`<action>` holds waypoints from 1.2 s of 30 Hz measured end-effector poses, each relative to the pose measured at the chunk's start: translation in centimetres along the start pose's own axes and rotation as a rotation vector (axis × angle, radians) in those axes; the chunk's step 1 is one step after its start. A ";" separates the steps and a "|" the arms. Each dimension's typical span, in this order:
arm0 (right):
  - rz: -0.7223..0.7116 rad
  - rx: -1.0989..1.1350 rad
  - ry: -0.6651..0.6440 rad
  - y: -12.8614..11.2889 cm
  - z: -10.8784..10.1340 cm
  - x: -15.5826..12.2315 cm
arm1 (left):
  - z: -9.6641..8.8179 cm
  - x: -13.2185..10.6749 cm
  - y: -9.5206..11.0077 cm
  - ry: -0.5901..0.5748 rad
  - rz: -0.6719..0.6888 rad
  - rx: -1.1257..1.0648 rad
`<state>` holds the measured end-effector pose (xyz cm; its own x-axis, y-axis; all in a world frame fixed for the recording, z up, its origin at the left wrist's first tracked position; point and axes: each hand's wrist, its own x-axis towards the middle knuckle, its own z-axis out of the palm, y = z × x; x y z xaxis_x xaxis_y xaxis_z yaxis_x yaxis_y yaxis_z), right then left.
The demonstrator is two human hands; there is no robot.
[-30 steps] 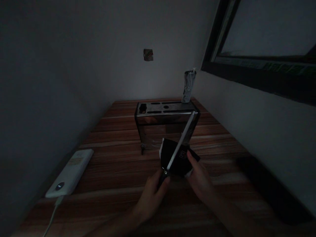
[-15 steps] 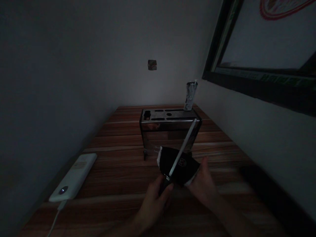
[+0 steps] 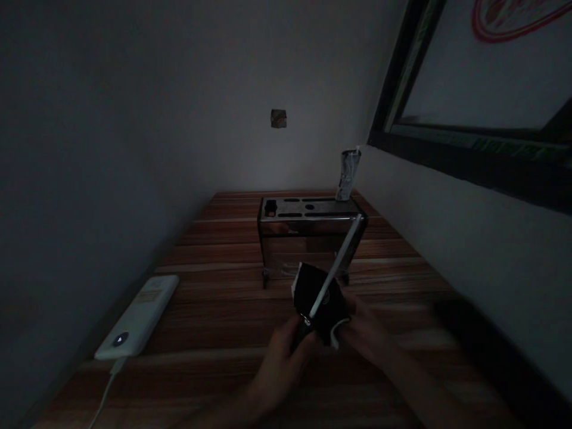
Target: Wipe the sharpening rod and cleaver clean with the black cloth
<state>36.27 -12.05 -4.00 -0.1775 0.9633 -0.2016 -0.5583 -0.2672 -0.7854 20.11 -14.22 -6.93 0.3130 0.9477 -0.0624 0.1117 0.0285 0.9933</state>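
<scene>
My left hand (image 3: 286,360) is closed around the black handle of a sharpening steel (image 3: 336,264), whose long pale rod slants up and to the right. Behind the rod is a black cloth (image 3: 311,285) with white edges and a small pale emblem partly covered by the rod. My right hand (image 3: 361,322) grips the cloth's right side, its fingers partly hidden behind the fabric. Beyond both hands stands a knife block (image 3: 290,226) with a slotted metal top; the rod's tip overlaps its front right corner in view.
A plastic-wrapped handle (image 3: 347,176) sticks up from the block's back right. On the left of the wood-grain table (image 3: 214,333) lies a white power bank (image 3: 136,319) with a cable. A dark long object (image 3: 473,333) lies at right, below a framed panel (image 3: 469,143) on the wall.
My right hand has moved slightly left and inward, and the cloth has folded closer about the rod. The whole view has shifted a little. My left hand keeps its grip.
</scene>
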 end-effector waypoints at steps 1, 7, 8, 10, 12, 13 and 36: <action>-0.009 -0.026 0.021 0.2 -0.1 -0.1 | 0.0 0.0 0.3 -0.015 0.025 0.047; -0.081 -0.241 0.165 0.7 -0.3 -0.5 | -0.2 -0.3 1.1 -0.124 0.089 0.186; -0.089 -0.290 0.148 0.6 -0.2 -0.6 | -0.2 -0.3 1.1 -0.130 0.085 0.182; -0.105 -0.382 0.107 0.3 0.0 -0.6 | -0.1 -0.2 1.1 -0.128 0.071 0.177; -0.112 -0.445 0.104 0.2 0.1 -0.5 | -0.1 -0.1 1.0 -0.130 0.059 0.181; -0.112 -0.463 0.115 0.2 0.1 -0.5 | -0.1 -0.1 1.0 -0.134 0.055 0.185; -0.193 -0.392 0.180 0.1 0.3 -0.2 | -1.7 1.4 1.0 -0.224 0.106 0.477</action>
<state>36.01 -12.31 -3.89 0.0624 0.9930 -0.1008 -0.2126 -0.0854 -0.9734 19.00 -12.33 -5.89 0.5335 0.8451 -0.0347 0.4684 -0.2610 0.8441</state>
